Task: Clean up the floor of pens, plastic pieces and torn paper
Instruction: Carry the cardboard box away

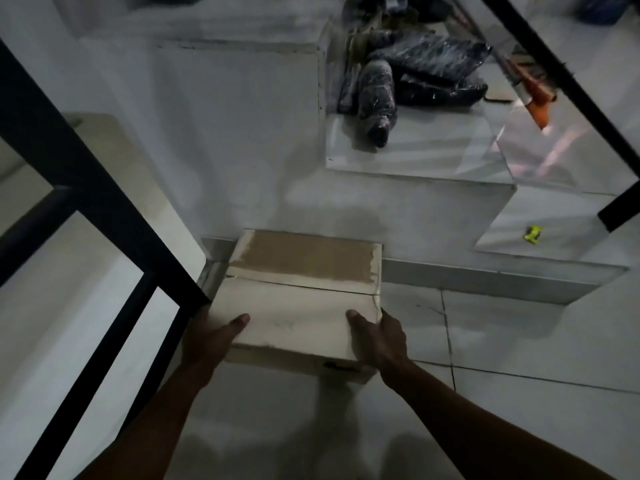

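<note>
head view, dim light: both hands grip a closed cardboard box (298, 306) by its near corners. the left hand (211, 336) wraps the near left corner, thumb lying flat on the pale lid and the fingers tucked out of sight down the side; the right hand (379, 336) does the same on the near right corner, thumb on the lid, fingers curled over the right edge. both hands are closed firmly on the box, with the lid between the two thumbs bare. whether the box rests on the floor or is lifted just off it cannot be told. beyond the thumbs, the far half of the lid carries a wide band of brown tape (304, 259), and the far edge of the box meets the base of the white wall (225, 133). below the grip and to its right lies the white tiled floor (519, 341), with dark grout lines. up and to the right of the right hand, on a low tiled step (554, 251), sits a small yellow plastic piece (532, 234), well apart from the box. higher still, on a tiled ledge (415, 150), lie dark bundles wrapped in clear plastic (408, 74), and beside them an orange-handled tool (536, 98), partly behind a black bar. left of the left hand runs a black metal frame (104, 216). no pens or torn paper can be made out.
</note>
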### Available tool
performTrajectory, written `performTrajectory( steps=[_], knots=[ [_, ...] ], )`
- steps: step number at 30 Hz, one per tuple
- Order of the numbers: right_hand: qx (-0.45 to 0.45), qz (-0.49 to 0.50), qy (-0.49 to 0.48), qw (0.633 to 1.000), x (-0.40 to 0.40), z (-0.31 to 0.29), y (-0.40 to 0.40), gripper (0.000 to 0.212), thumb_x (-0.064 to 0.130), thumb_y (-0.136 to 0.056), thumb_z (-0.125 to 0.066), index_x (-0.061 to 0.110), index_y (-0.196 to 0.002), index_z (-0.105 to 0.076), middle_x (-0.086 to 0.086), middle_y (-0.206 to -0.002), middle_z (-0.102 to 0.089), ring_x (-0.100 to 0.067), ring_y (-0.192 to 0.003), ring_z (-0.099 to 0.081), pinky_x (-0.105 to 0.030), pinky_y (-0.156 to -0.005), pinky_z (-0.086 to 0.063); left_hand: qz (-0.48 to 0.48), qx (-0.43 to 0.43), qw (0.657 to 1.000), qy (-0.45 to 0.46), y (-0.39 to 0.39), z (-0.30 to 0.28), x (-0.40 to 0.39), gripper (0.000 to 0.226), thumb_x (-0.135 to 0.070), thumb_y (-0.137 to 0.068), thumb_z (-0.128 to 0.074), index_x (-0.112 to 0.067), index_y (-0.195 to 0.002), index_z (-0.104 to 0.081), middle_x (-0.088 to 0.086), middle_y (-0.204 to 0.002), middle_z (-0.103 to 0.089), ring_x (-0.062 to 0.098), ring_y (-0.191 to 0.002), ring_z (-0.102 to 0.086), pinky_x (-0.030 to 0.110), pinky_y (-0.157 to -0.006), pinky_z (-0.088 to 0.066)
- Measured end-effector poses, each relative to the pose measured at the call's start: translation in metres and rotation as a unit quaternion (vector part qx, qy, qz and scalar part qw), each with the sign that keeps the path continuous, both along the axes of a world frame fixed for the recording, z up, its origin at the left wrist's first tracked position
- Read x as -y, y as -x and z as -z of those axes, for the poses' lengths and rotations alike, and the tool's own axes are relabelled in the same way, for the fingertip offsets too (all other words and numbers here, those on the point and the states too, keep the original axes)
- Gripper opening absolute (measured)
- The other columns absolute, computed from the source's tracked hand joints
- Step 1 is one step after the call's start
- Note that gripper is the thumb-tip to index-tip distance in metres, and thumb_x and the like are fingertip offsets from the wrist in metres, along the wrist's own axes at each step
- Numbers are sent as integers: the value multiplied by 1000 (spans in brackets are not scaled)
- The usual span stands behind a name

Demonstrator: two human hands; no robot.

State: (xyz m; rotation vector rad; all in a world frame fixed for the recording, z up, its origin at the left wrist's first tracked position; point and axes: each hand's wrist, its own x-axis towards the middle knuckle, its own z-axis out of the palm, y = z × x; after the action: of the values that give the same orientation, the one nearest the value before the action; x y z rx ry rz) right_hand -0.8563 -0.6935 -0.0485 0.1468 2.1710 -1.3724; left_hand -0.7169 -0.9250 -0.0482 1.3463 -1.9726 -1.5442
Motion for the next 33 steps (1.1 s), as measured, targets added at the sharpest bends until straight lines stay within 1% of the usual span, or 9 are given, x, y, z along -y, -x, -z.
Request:
performTrajectory(
  steps=[5,8,10,13,16,20,24,29,33],
  knots=[
    [20,-34,-9,999,-3,-1,8,69,54,-80,-68,17,-135,-50,-8,-127,-61,-29,-110,-59,-48,-96,-50,9,-7,1000,-18,0,-7,1,46,-12,-76,-80,-8,-118,-61,8,-108,-63,27,-98,-59,39,-85,-49],
    [48,-33,-2,998,-7,-7,12,72,51,-80,-69,14,-138,-47,-10,-132,-57,-30,-114,-57,-46,-99,-49,22,19,1000,-5,0,-12,0,49,-11,-76,-79,-5,-121,-59,10,-110,-61,26,-96,-57,37,-82,-47],
    [59,-20,-5,998,-11,-14,14,79,51,-82,-67,14,-145,-38,-11,-142,-47,-32,-124,-50,-46,-103,-46,30,55,997,40,3,-19,-3,55,-14,-75,-81,-3,-123,-56,14,-115,-61,25,-96,-56,37,-82,-47],
    [40,-8,-37,999,-22,-34,13,80,50,-88,-60,14,-151,-25,-11,-155,-29,-32,-138,-35,-41,-110,-36,45,130,978,156,10,-34,-13,77,-28,-73,-81,-2,-135,-44,21,-133,-52,36,-117,-51,46,-96,-45],
    [26,-25,-64,997,-44,-66,7,75,47,-94,-54,13,-152,-22,-12,-156,-28,-32,-139,-34,-39,-108,-36,75,150,962,217,16,-65,-41,76,-34,-79,-75,-6,-139,-40,19,-138,-46,38,-125,-45,50,-102,-40],
    [34,-16,-76,996,-90,-131,2,72,47,-95,-50,13,-152,-22,-11,-156,-28,-31,-140,-33,-41,-113,-32,164,150,959,178,25,-128,-95,60,-28,-86,-69,-8,-138,-46,17,-140,-47,35,-126,-45,43,-103,-39],
    [32,20,-81,996,-137,-205,-1,71,48,-95,-49,12,-151,-25,-11,-156,-29,-28,-140,-33,-38,-114,-31,234,150,948,156,42,-197,-146,54,-30,-90,-63,-11,-138,-46,13,-142,-47,32,-129,-43,38,-104,-36],
    [35,50,-110,992,-217,-315,-19,66,47,-95,-50,13,-148,-30,-15,-146,-43,-28,-131,-45,-36,-106,-38,325,153,920,154,59,-301,-222,50,-28,-93,-59,-15,-139,-45,7,-144,-47,27,-131,-43,32,-104,-34],
    [42,88,-122,988,-275,-404,-31,62,43,-96,-50,11,-146,-33,-15,-142,-46,-27,-132,-43,-32,-103,-37,386,141,901,139,71,-387,-278,51,-29,-94,-57,-18,-141,-42,6,-146,-45,25,-133,-41,32,-107,-33]
  ],
)
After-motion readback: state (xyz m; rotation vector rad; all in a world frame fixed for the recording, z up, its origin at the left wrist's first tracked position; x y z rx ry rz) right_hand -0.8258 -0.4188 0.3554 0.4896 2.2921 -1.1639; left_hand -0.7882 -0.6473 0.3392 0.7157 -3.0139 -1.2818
